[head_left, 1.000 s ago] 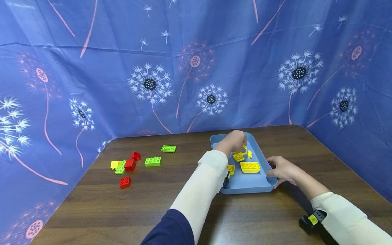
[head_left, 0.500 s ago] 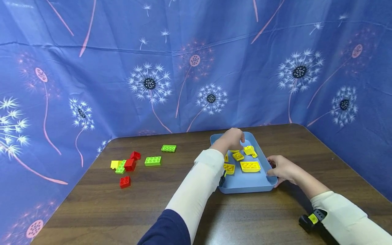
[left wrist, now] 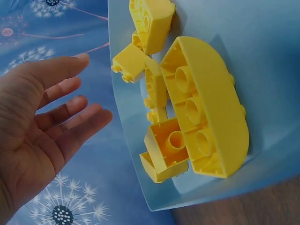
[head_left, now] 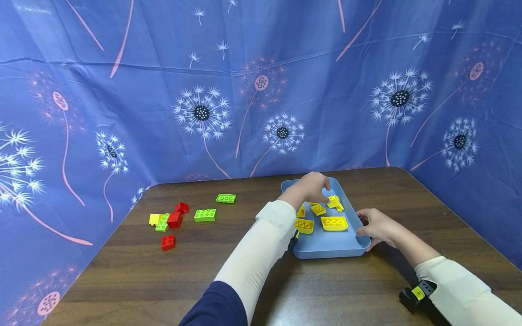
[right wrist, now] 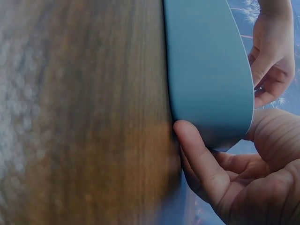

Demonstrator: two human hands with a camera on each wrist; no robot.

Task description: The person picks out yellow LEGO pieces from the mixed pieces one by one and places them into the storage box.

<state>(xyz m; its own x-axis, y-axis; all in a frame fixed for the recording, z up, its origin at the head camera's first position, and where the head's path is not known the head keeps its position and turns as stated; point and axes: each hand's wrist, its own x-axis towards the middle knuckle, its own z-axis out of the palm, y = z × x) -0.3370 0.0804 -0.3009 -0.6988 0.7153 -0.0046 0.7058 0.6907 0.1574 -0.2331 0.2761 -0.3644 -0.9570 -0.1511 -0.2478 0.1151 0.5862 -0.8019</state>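
Note:
My left hand hovers over the far part of a blue tray. In the left wrist view its fingers are loosely bent with nothing between them, apart from the bricks. Several yellow toy building bricks lie in the tray, among them a long rounded brick, a brick with its hollow side showing and a two-stud brick. My left forearm hides part of the tray's left side. At the tray's right wall, my right hand grips the rim, thumb over the top and fingers against the outer wall.
To the left on the wooden table lie red bricks, a yellow brick and green bricks. A blue dandelion-print cloth hangs behind the table and along both sides.
My left hand has let go of a yellow piece, which now lies in the tray's far right part, and has drawn slightly left. The right hand keeps its hold on the tray.

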